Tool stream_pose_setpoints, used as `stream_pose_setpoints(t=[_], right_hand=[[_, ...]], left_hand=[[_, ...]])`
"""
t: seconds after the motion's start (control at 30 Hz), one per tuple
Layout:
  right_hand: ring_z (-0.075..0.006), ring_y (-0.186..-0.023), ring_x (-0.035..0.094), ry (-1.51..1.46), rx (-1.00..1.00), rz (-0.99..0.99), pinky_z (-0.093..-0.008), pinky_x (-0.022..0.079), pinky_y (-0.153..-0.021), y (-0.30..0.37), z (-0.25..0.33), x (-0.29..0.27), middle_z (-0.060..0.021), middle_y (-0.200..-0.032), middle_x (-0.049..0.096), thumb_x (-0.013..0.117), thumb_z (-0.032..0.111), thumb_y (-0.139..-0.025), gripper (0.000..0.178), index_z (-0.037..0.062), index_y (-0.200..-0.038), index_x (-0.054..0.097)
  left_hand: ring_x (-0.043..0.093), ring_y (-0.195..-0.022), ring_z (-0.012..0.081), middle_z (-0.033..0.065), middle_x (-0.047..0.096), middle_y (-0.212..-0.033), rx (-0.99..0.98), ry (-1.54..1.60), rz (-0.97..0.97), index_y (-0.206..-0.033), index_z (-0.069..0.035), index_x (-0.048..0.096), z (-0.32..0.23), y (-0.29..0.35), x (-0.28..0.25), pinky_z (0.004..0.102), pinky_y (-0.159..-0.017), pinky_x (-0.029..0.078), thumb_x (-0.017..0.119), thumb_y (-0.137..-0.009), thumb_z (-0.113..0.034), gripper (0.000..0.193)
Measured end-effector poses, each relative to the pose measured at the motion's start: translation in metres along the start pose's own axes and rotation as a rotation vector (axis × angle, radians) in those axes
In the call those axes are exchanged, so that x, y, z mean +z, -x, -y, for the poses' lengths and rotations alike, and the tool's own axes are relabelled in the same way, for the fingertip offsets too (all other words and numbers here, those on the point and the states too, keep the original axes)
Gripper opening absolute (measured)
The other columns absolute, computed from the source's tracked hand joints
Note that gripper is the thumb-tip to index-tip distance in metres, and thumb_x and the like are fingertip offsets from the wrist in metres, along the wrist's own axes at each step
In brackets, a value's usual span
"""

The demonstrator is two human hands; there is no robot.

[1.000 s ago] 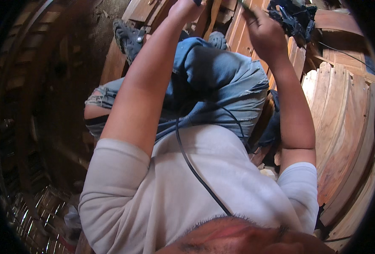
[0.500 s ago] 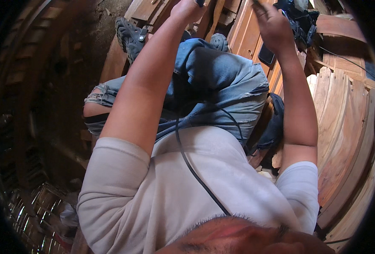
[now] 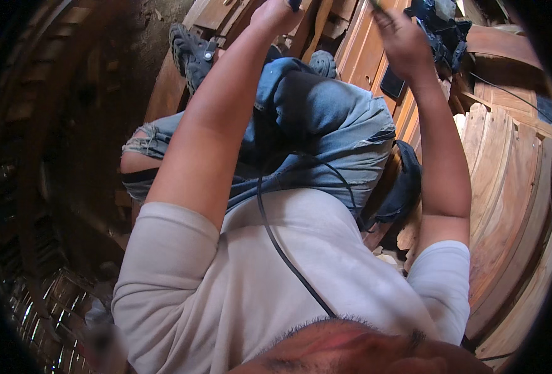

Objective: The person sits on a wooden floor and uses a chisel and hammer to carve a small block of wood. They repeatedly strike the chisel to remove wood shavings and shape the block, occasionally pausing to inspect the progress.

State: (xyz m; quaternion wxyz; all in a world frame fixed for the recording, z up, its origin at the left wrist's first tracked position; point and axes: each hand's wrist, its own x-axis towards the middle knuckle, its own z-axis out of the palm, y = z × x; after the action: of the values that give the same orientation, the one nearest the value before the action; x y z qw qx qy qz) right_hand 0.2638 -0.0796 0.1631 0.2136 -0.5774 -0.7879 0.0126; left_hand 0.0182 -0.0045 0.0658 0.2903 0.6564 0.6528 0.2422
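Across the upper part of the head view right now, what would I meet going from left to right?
Grey clog-style shoe → left hand → second grey shoe, partly hidden → right hand → dark crumpled bundle → curved wooden piece.

Thin dark tool (image 3: pixel 376 6), slanted, dark-blue object (image 3: pixel 294 4)

Dim brown floor (image 3: pixel 156 28) upper left; slatted wall (image 3: pixel 51 324) lower left, light through gaps; pale planks (image 3: pixel 497 193) right.

two hands (image 3: pixel 277 19) (image 3: pixel 407 51), two shoes (image 3: pixel 190 61) (image 3: pixel 323 64), one phone (image 3: pixel 391 83)
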Motion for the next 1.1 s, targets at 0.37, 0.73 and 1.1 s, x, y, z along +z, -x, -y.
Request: stream_pose_setpoints(t=[0.37, 0.73, 1.1], right_hand=[[-0.0459, -0.081, 0.068, -0.228, -0.067, -0.252, -0.0435, 0.053, -0.068, 0.009, 0.007, 0.008, -0.0207, -0.084, 0.071, 0.054, 0.041, -0.111, 0.039, 0.0061, -0.109, 0.07], [-0.0501, -0.084, 0.066, 0.134, 0.066, 0.186, -0.0549, 0.052, -0.071, 0.012, 0.01, 0.013, -0.0253, -0.087, 0.069, 0.057, 0.048, -0.107, 0.04, 0.0099, -0.112, 0.069], [-0.0244, -0.07, 0.064, -0.527, 0.574, 0.057, -0.04, 0.05, -0.068, 0.04, -0.034, 0.057, -0.0109, -0.075, 0.065, 0.058, 0.052, -0.106, 0.049, 0.004, -0.098, 0.067]], left_hand=[[0.074, -0.098, 0.0416, 0.0246, 0.076, -0.102, -0.001, -0.097, 0.135, -0.11, -0.004, 0.077, 0.003, -0.015, 0.008, 0.0503, -0.088, 0.058, 0.064, -0.092, -0.041, 0.043], [0.074, -0.103, 0.0378, 0.0179, 0.078, -0.101, 0.165, -0.254, 0.063, -0.107, -0.01, 0.079, 0.066, -0.026, 0.05, 0.0488, -0.091, 0.057, 0.062, -0.099, -0.053, 0.047], [0.074, -0.102, 0.0415, 0.0231, 0.077, -0.101, -0.044, -0.078, 0.087, -0.105, -0.005, 0.078, 0.057, -0.021, 0.035, 0.0514, -0.088, 0.057, 0.067, -0.095, -0.055, 0.052]])
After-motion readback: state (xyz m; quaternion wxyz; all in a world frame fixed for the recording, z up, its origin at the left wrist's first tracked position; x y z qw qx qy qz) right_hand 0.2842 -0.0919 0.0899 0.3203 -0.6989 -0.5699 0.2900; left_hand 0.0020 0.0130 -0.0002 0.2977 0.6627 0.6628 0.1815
